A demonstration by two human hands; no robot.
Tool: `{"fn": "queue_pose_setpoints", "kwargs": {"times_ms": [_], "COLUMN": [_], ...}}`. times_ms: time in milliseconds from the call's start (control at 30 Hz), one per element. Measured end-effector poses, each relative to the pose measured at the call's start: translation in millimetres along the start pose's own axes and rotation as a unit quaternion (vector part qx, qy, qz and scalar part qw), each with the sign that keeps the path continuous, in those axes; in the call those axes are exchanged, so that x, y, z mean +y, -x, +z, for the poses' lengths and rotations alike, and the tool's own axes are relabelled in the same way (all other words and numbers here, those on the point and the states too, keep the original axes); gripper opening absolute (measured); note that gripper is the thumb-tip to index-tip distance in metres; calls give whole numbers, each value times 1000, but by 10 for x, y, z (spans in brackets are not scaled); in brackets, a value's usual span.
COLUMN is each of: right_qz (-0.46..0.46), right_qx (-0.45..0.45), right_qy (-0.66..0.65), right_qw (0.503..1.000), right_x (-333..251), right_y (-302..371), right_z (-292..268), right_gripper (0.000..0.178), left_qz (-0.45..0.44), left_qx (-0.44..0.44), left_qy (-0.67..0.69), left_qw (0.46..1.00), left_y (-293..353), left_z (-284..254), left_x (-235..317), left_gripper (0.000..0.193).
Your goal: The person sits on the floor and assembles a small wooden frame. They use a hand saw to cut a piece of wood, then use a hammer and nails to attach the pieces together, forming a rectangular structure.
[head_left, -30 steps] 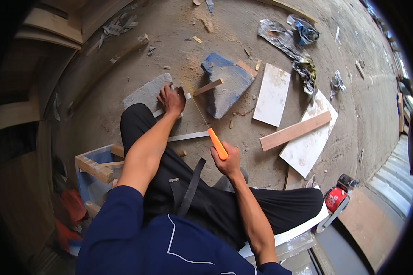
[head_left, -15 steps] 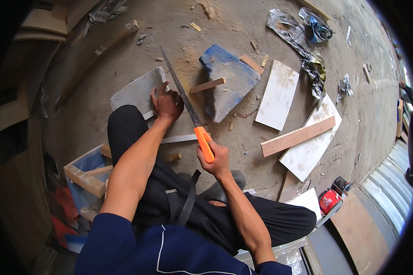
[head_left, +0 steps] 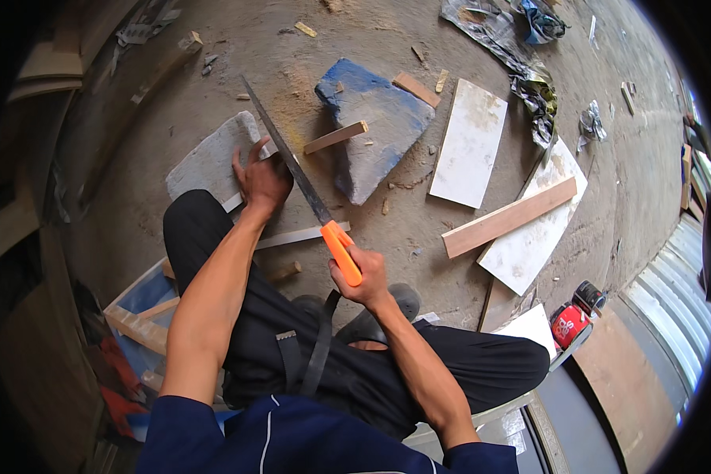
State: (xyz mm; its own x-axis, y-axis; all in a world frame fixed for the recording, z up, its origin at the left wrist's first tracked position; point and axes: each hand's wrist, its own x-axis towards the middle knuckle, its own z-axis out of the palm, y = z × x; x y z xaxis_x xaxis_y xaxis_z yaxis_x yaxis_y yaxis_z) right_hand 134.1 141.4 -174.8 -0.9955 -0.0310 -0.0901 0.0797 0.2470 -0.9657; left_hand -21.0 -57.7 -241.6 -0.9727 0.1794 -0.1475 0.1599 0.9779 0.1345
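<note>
My right hand (head_left: 360, 276) is wrapped round the orange handle of a handsaw (head_left: 288, 160). The saw's long dark blade tapers away from me to the upper left, passing close beside my left hand (head_left: 265, 186). That left hand is at the near right edge of a pale grey slab (head_left: 205, 162), its fingers bent and spread apart. Whatever lies under its palm is hidden. Right of the blade, a short wooden strip (head_left: 336, 137) rests partly on a blue and grey stone block (head_left: 383, 118). A thin white strip (head_left: 292, 237) lies between my wrists, partly behind my leg.
A white board (head_left: 470, 146) lies right of the stone. Further right, a wooden batten (head_left: 509, 217) crosses another white board (head_left: 541, 229). Crumpled foil wrapping (head_left: 529, 87) lies beyond. A red can (head_left: 569, 325) stands at the lower right, and a wooden frame (head_left: 138, 328) at the left.
The view has shifted, so the ground items sit further left and higher. The saw appears slightly nearer me relative to the stone. Both hands keep nearly the same pose.
</note>
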Motion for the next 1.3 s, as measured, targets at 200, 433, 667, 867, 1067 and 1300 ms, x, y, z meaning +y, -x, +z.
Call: {"fn": "queue_pose_setpoints", "kwargs": {"times_ms": [200, 433, 667, 867, 1067, 1300], "right_qz": [11, 32, 31, 13, 36, 24], "right_qx": [-7, -20, -24, -8, -18, -11], "right_qy": [-21, -25, -11, -31, -27, -16], "right_qw": [1000, 999, 999, 999, 999, 1000], "right_x": [31, -38, -58, 8, 37, -35], "right_y": [22, -58, -18, 96, 110, 179], "right_z": [-53, -74, -113, -131, -140, -199], "right_gripper": [12, 13, 14, 14, 15, 18], "left_qz": [-12, -15, -16, -20, -12, -5], "left_qx": [-25, 6, 23, 7, 34, 33], "left_qy": [-5, -2, 10, -9, -11, -4], "left_qw": [1000, 1000, 1000, 1000, 999, 999], "left_y": [-9, -17, -3, -10, -15, -7], "left_z": [-85, 7, 66, 67, 97, 67], "left_x": [44, -11, -50, -40, -38, -34], "left_gripper": [25, 27, 29, 28, 27, 26]}}
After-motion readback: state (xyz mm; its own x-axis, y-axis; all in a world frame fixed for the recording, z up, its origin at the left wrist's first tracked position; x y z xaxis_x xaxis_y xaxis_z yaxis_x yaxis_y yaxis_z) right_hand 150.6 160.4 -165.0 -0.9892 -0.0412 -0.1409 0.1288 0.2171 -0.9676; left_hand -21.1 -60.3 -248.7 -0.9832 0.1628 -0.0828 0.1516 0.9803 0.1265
